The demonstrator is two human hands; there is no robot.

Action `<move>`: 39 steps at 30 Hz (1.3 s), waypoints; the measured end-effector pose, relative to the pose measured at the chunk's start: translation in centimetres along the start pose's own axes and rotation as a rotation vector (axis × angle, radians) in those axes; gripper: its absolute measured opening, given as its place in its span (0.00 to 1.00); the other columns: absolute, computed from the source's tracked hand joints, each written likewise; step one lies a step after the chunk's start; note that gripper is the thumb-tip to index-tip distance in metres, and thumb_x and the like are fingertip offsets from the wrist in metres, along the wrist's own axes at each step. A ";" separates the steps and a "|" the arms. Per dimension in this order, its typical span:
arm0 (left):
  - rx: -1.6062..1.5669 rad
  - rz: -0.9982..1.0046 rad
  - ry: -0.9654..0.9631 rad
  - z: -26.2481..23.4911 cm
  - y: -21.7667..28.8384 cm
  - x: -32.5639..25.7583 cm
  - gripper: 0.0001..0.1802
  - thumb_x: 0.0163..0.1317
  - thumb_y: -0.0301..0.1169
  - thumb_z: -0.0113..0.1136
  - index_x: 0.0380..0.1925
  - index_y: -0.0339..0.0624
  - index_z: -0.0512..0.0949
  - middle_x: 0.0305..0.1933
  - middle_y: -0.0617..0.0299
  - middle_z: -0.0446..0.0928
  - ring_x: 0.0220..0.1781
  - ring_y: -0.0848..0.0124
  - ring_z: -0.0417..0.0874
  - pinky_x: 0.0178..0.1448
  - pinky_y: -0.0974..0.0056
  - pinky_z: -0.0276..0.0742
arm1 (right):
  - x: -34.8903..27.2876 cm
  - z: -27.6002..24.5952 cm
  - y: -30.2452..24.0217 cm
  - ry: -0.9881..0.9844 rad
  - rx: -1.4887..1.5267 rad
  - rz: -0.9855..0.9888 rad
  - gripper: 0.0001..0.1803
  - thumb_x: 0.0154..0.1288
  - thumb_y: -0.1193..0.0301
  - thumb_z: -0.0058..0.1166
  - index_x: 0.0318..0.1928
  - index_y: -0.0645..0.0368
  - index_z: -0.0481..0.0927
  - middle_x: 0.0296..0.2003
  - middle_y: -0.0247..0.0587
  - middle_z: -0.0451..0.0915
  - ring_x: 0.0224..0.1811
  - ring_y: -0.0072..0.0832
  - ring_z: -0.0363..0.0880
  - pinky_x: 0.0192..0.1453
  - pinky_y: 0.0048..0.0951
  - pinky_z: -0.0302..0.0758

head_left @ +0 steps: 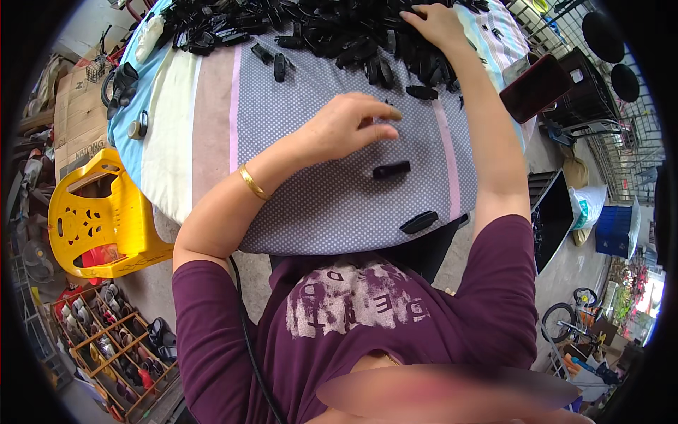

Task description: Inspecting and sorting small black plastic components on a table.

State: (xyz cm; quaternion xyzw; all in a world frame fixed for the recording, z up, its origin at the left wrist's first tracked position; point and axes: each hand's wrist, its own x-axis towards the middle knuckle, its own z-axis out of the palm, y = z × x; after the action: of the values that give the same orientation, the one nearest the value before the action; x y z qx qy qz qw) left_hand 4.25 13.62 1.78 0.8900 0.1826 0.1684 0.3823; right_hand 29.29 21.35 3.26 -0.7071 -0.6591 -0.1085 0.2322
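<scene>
A large heap of small black plastic pieces [339, 32] lies across the far side of the cloth-covered table [304, 205]. My right hand [439, 27] reaches out to the heap's right part, its fingers apart over the pieces; I see nothing held in it. My left hand [349, 124] hovers above the middle of the table, fingers loosely bent and thumb apart, with nothing visible between them. Just in front of it lies one short black piece [390, 170]. Closer to the near edge rests a longer, rounded black piece [419, 222]. Another black piece [422, 92] sits apart, below the heap.
A dark phone-like slab [537, 88] stands at the table's right edge. A small round object [135, 129] lies at the left edge. The yellow plastic chair [106, 219] is on the left, above a shoe rack [116, 346]. At right stands a black crate [552, 219].
</scene>
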 end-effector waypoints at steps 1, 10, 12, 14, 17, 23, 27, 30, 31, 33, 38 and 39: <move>0.114 0.069 0.118 -0.1 -0.3 0.2 0.19 0.54 0.35 0.62 0.45 0.40 0.77 0.42 0.54 0.79 0.43 0.61 0.77 0.50 0.61 0.74 | 0.2 0.4 -0.4 -0.038 0.096 0.019 0.17 0.50 0.55 0.58 0.31 0.56 0.83 0.30 0.48 0.81 0.38 0.45 0.79 0.43 0.40 0.75; 0.726 0.244 0.245 0.3 -4.3 3.8 0.25 0.49 0.26 0.58 0.51 0.46 0.72 0.52 0.63 0.71 0.49 0.65 0.70 0.52 0.62 0.70 | -4.3 2.3 -2.1 -0.052 -0.051 -0.188 0.19 0.61 0.63 0.46 0.49 0.57 0.75 0.44 0.44 0.79 0.49 0.39 0.75 0.60 0.42 0.61; 0.814 0.216 0.270 0.3 -3.6 4.0 0.21 0.49 0.25 0.56 0.46 0.44 0.74 0.47 0.62 0.71 0.47 0.65 0.70 0.50 0.63 0.70 | -5.0 2.1 -1.8 -0.029 -0.041 -0.239 0.19 0.60 0.67 0.44 0.52 0.59 0.73 0.47 0.46 0.77 0.51 0.40 0.74 0.60 0.42 0.62; 0.814 0.206 0.285 0.1 -3.6 3.8 0.19 0.48 0.25 0.56 0.44 0.44 0.75 0.44 0.62 0.70 0.47 0.65 0.70 0.48 0.63 0.70 | -5.7 1.4 -1.7 -0.090 0.133 -0.209 0.23 0.56 0.75 0.42 0.55 0.63 0.68 0.50 0.50 0.74 0.53 0.41 0.72 0.60 0.39 0.65; 0.853 0.186 0.323 -0.1 -3.5 3.0 0.15 0.48 0.26 0.56 0.39 0.43 0.75 0.41 0.62 0.71 0.46 0.65 0.71 0.46 0.62 0.69 | -6.3 1.0 -1.6 -0.052 0.095 -0.273 0.23 0.52 0.82 0.42 0.52 0.65 0.71 0.48 0.51 0.74 0.52 0.43 0.72 0.58 0.36 0.68; 0.747 0.115 0.373 -0.1 -3.2 2.0 0.11 0.47 0.27 0.57 0.34 0.42 0.75 0.38 0.61 0.75 0.47 0.65 0.72 0.46 0.61 0.68 | -4.6 0.5 -0.1 -0.097 -0.115 -0.311 0.14 0.53 0.81 0.46 0.42 0.64 0.78 0.43 0.43 0.77 0.46 0.40 0.74 0.54 0.34 0.71; 0.487 0.063 0.432 -1.2 -2.6 2.0 0.11 0.51 0.30 0.60 0.34 0.40 0.75 0.35 0.59 0.78 0.43 0.63 0.77 0.46 0.60 0.70 | -3.6 0.8 1.3 0.016 -0.204 -0.428 0.08 0.54 0.75 0.53 0.36 0.61 0.81 0.35 0.37 0.80 0.44 0.34 0.75 0.48 0.32 0.72; 0.235 0.095 0.550 -1.4 -2.7 2.4 0.11 0.53 0.30 0.61 0.35 0.39 0.75 0.33 0.58 0.79 0.36 0.64 0.80 0.43 0.63 0.75 | -3.2 -0.5 0.3 0.180 -0.362 -0.607 0.09 0.51 0.69 0.56 0.32 0.60 0.81 0.36 0.41 0.80 0.43 0.38 0.77 0.47 0.33 0.73; 0.234 0.094 0.550 -1.5 -2.5 2.4 0.11 0.53 0.30 0.61 0.35 0.39 0.75 0.33 0.58 0.79 0.36 0.64 0.80 0.43 0.63 0.75 | -3.2 -1.4 -0.3 0.253 -0.459 -0.658 0.10 0.48 0.65 0.59 0.28 0.58 0.82 0.39 0.47 0.80 0.44 0.45 0.76 0.48 0.38 0.73; -0.011 0.001 0.687 -1.7 -2.1 2.5 0.11 0.56 0.28 0.59 0.39 0.37 0.74 0.32 0.57 0.79 0.33 0.68 0.81 0.39 0.67 0.77 | -3.2 -2.5 -0.7 0.310 -0.224 -0.549 0.09 0.48 0.68 0.57 0.28 0.60 0.81 0.40 0.48 0.79 0.45 0.45 0.75 0.49 0.36 0.72; -0.462 -0.115 0.565 -2.3 -3.0 2.8 0.15 0.63 0.28 0.53 0.48 0.35 0.69 0.44 0.58 0.75 0.40 0.73 0.80 0.42 0.71 0.78 | -5.1 -5.1 -1.1 -0.168 0.687 -0.092 0.09 0.58 0.71 0.54 0.36 0.62 0.81 0.32 0.33 0.81 0.37 0.21 0.79 0.42 0.22 0.74; -0.409 -0.075 0.545 -2.2 -3.1 2.9 0.14 0.64 0.28 0.52 0.48 0.34 0.69 0.43 0.58 0.75 0.40 0.72 0.80 0.42 0.71 0.78 | -5.5 -5.0 -1.6 -0.268 0.750 -0.193 0.10 0.60 0.69 0.53 0.37 0.63 0.80 0.32 0.34 0.82 0.34 0.16 0.78 0.39 0.18 0.74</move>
State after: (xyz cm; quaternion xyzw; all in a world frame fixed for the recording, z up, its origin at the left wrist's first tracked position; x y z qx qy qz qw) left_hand 5.17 18.28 1.41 0.7099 0.2729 0.4189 0.4961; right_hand 27.90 14.14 5.40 -0.5163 -0.7406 0.2111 0.3746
